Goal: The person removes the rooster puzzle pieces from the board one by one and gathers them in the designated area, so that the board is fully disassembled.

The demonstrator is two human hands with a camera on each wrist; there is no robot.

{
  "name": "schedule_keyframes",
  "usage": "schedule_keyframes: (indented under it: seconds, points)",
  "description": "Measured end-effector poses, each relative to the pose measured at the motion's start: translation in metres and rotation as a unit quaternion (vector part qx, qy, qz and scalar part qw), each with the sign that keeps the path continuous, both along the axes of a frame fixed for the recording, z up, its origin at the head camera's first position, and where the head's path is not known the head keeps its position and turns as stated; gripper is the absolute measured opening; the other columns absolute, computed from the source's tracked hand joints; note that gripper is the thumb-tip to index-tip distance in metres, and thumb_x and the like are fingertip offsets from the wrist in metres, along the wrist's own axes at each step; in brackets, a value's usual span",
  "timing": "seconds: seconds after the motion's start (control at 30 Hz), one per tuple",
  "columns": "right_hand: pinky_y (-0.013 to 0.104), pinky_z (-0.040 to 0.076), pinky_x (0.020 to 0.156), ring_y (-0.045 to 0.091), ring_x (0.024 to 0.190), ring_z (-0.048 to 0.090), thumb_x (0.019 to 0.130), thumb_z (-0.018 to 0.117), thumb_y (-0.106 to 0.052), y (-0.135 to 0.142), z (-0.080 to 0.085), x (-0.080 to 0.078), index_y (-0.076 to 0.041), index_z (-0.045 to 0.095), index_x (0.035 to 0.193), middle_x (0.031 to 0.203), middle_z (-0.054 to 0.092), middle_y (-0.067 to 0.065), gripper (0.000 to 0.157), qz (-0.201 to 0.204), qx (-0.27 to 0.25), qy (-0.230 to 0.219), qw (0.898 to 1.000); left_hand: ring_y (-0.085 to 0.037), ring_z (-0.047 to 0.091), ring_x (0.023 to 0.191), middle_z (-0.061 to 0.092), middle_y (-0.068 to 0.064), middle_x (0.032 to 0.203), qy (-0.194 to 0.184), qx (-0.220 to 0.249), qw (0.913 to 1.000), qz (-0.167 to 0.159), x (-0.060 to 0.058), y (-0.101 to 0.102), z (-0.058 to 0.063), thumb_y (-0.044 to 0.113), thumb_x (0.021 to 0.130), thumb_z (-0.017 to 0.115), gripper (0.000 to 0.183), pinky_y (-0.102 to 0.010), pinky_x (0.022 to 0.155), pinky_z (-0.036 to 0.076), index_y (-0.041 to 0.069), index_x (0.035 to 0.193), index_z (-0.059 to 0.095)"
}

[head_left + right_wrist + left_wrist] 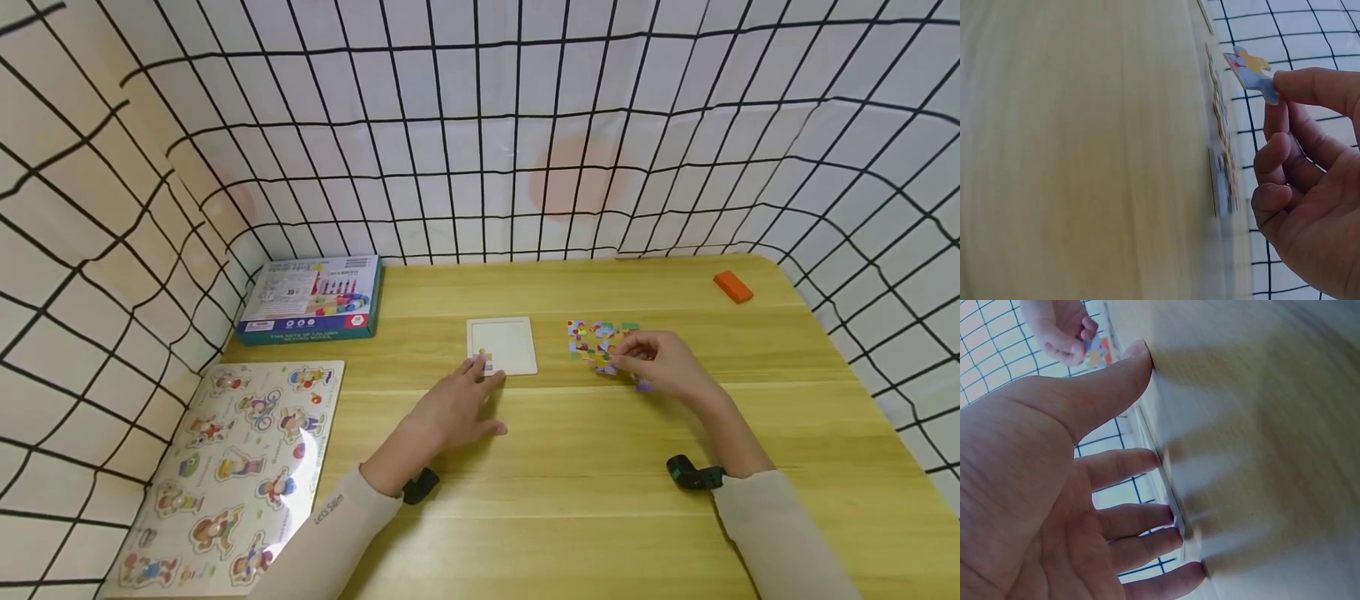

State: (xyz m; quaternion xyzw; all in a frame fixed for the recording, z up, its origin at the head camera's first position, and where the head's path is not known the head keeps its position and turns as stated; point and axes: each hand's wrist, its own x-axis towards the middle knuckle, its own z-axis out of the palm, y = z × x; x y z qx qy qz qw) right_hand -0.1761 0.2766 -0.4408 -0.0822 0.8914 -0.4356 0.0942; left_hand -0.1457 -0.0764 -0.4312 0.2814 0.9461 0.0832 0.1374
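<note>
My right hand (667, 364) is over the loose jigsaw pieces (581, 331). Between its thumb and index finger it pinches one jigsaw piece (1247, 69), blue and yellow with a knob, clear in the right wrist view. The square white puzzle tray (513, 343) lies left of the pieces, with a small purple and yellow part (486, 364) in its near left corner. My left hand (457, 407) rests at the tray's near edge, fingers extended. In the left wrist view its fingertips (1169, 515) touch the tray's edge, and the thumb is spread away, palm holding nothing.
At the left lies a large picture board (232, 442) with cartoon figures. Behind it sits a flat teal and white box (307, 300). An orange block (733, 287) is at the far right. Grid-patterned white cloth (495, 150) walls off the table's back and sides.
</note>
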Motion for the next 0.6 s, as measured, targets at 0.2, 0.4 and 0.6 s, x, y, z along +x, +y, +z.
schedule_keyframes:
  seconds: [0.2,0.4,0.6]
  points:
    - [0.027,0.051,0.069,0.020,0.083,0.063,0.100,0.070,-0.024,0.012,-0.001,0.003,-0.005,0.075,0.104,0.097,0.073,0.012,0.020,0.017,0.020,-0.008,1.000,-0.037,0.027,0.156,0.029,-0.021,0.167,0.004,0.004,1.0000,-0.003,0.000,0.000,0.001,0.054,0.093,0.070,0.080,-0.052,0.122,0.036,0.016,0.159,0.043]
    - [0.027,0.046,0.062,0.016,0.072,0.055,0.098,0.072,-0.027,0.015,-0.005,0.004,-0.006,0.076,0.101,0.090,0.071,0.009,0.021,0.012,0.051,-0.010,0.999,-0.037,0.026,0.157,0.028,-0.021,0.168,0.000,-0.001,1.0000,-0.002,0.001,0.001,0.001,0.054,0.094,0.069,0.080,-0.052,0.122,0.036,0.017,0.159,0.042]
    - [0.027,0.042,0.060,0.016,0.069,0.050,0.097,0.073,-0.024,0.010,-0.006,0.004,-0.007,0.077,0.100,0.084,0.067,0.004,0.018,0.008,0.087,0.007,0.996,-0.036,0.025,0.157,0.028,-0.020,0.168,0.001,-0.003,1.0000,0.000,0.001,0.001,0.001,0.055,0.094,0.069,0.080,-0.051,0.123,0.035,0.017,0.159,0.042]
